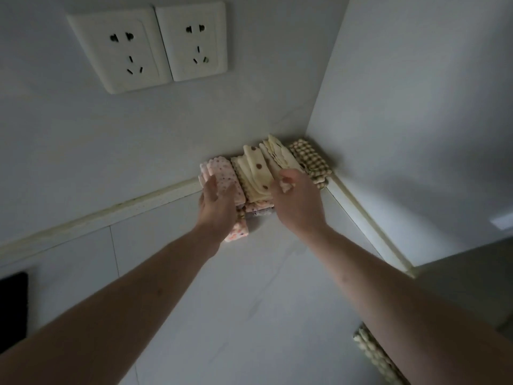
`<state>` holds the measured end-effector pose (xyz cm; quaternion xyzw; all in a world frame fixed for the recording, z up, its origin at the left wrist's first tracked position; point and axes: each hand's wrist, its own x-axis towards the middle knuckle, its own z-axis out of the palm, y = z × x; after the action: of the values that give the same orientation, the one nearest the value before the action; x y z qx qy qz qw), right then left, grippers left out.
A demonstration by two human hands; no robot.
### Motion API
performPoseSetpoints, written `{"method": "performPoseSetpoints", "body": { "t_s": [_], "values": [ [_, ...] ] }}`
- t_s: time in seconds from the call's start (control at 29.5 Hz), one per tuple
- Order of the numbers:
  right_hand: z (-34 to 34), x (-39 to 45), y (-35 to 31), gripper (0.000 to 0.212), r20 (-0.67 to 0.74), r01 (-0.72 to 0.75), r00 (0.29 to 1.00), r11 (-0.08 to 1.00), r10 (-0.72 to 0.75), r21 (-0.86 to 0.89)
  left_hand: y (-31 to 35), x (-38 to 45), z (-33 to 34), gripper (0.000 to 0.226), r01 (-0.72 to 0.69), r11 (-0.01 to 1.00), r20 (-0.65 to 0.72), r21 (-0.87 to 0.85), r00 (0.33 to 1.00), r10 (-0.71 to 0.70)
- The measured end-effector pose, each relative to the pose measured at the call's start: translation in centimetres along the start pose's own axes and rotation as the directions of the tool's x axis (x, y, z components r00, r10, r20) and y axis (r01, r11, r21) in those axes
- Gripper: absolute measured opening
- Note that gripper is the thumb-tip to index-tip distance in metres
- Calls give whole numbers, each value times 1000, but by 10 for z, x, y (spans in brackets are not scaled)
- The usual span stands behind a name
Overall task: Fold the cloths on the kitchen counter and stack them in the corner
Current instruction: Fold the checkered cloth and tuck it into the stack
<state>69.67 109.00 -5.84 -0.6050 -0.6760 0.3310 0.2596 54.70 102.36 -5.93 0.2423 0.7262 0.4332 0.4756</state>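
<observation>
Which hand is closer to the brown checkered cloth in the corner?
The right hand. It grips the cream dotted cloth right beside the brown checkered cloth. The left hand rests on the pink dotted cloth at the row's far end.

The folded cloths (263, 173) sit tight in the corner, with walls (416, 107) behind and to the right. In front the bench (249, 301) is open. A checked cloth (374, 357) lies at the near right edge.

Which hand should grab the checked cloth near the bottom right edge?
Right, probably. That checked cloth lies beside the right forearm; the left hand rests flat on the pink cloth, across the counter.
</observation>
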Motion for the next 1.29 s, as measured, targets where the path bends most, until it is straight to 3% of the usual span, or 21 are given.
{"method": "performPoseSetpoints", "body": {
  "t_s": [0.1,0.17,0.2,0.27,0.34,0.44,0.54,0.61,0.68,0.75,0.81,0.88,0.95,1.02,1.15,1.29],
  "values": [
    [-24,-36,23,33,4,-37,999,999,36,31,0,-8,-1,71,-52,998,18,30,998,52],
    [-49,-59,45,29,5,-57,998,998,57,-17,-6,-23,-1,67,-126,981,-78,150,987,139],
    [-61,-67,56,28,2,-58,998,997,58,-42,-11,-34,-3,67,-197,954,-139,225,963,232],
    [-92,-87,82,26,6,-79,997,989,80,-125,-27,-62,1,63,-379,859,-115,345,891,439],
    [-123,-104,108,24,40,-126,989,962,140,-244,-48,-89,17,54,-464,801,30,379,871,491],
    [-159,-111,140,24,143,-222,940,876,309,-429,-80,-129,53,47,-509,788,261,346,859,441],
    [-179,-106,154,35,260,-268,829,760,495,-592,-103,-170,88,49,-627,682,541,376,747,388],
    [-185,-104,159,45,291,-294,754,698,589,-652,-114,-190,109,56,-686,580,692,439,670,268],
    [-186,-104,165,49,309,-281,682,627,663,-726,-122,-200,127,62,-665,576,724,475,667,173],
    [-184,-104,172,49,317,-265,640,589,700,-764,-129,-202,144,69,-514,716,637,472,761,125],
    [-178,-105,175,47,335,-268,612,586,717,-765,-132,-200,154,71,-252,879,470,405,882,37],
    [-170,-110,174,46,382,-310,561,615,734,-725,-136,-195,159,71,-42,947,360,319,930,-80],
    [-158,-115,169,39,436,-363,519,652,735,-666,-138,-192,155,75,75,962,310,263,937,-158],
    [-144,-119,163,29,477,-375,546,710,689,-596,-140,-188,146,76,145,970,242,197,951,-191],
    [-120,-117,145,18,518,-463,629,815,579,-349,-138,-171,120,50,127,984,99,125,985,-140],
    [-101,-103,126,8,402,-406,795,891,454,-204,-125,-136,88,44,97,992,-11,81,995,-96]
  ]
}}
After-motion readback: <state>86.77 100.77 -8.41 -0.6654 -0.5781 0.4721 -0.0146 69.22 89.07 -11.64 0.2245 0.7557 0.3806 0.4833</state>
